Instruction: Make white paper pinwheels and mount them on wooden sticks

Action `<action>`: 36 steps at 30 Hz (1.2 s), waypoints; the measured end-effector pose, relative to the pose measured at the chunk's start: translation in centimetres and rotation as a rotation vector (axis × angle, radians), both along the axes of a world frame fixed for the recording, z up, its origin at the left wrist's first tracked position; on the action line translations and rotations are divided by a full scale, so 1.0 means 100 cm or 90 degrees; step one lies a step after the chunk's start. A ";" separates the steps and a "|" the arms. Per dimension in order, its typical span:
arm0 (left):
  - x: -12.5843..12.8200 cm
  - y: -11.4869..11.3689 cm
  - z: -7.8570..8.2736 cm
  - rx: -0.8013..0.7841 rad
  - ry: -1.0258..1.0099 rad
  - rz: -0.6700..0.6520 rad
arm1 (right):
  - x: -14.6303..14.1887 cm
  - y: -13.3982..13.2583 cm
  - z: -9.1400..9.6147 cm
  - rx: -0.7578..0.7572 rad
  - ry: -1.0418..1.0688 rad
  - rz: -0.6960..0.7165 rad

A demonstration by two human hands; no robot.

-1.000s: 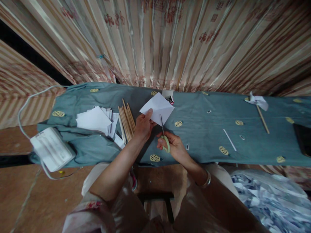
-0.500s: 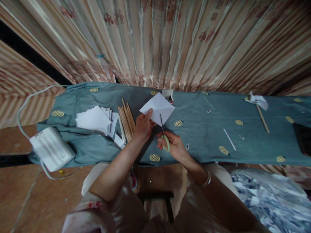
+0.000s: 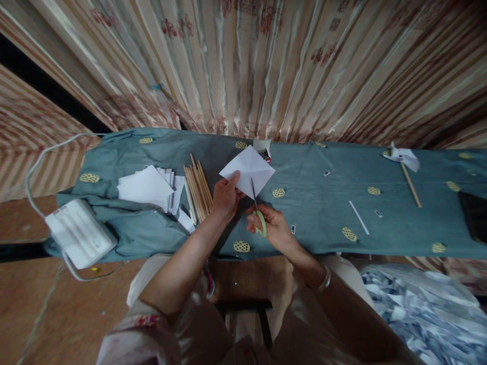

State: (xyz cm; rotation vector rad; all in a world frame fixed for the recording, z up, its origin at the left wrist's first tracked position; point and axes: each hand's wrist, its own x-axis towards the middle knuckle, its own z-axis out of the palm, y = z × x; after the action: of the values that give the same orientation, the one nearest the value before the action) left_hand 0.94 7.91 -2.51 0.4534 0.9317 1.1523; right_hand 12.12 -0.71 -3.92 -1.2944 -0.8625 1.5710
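Observation:
My left hand (image 3: 227,195) grips a square of white paper (image 3: 251,167) by its left lower edge, thumb on top. The sheet is held up over the table like a diamond, with faint creases across it. In my right hand (image 3: 276,225) are scissors with pale green handles (image 3: 262,223). Their blades (image 3: 253,190) lie at the paper's lower corner and point towards its middle. Just left of my left hand lies a bundle of wooden sticks (image 3: 198,187), and further left a stack of white paper sheets (image 3: 146,185).
A paper pinwheel (image 3: 405,158) on a stick lies at the right, near a dark flat device (image 3: 474,215). A small open box (image 3: 263,150) sits behind the paper. A white power unit (image 3: 81,233) with a cable rests at the left edge. Paper scraps fill a clear bag (image 3: 422,309) below right.
Almost nothing differs. The paper and both hands sit very slightly further right in the picture, while the scissors stay at the same corner of the sheet.

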 end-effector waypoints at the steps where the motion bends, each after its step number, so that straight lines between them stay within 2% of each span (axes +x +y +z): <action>1: 0.000 0.000 0.000 0.002 0.001 0.002 | 0.000 0.000 0.000 -0.002 0.001 -0.001; 24: 0.001 -0.002 0.000 -0.007 0.019 0.001 | -0.001 0.000 0.000 0.018 0.000 -0.003; 36: 0.002 -0.002 0.002 0.002 0.016 0.002 | -0.002 0.001 0.003 -0.007 0.021 -0.019</action>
State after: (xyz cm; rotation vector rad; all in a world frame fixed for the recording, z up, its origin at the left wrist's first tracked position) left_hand 1.18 7.74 -2.34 0.4691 0.9527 1.1532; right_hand 11.89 -0.60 -3.67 -1.2791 -0.8117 1.5719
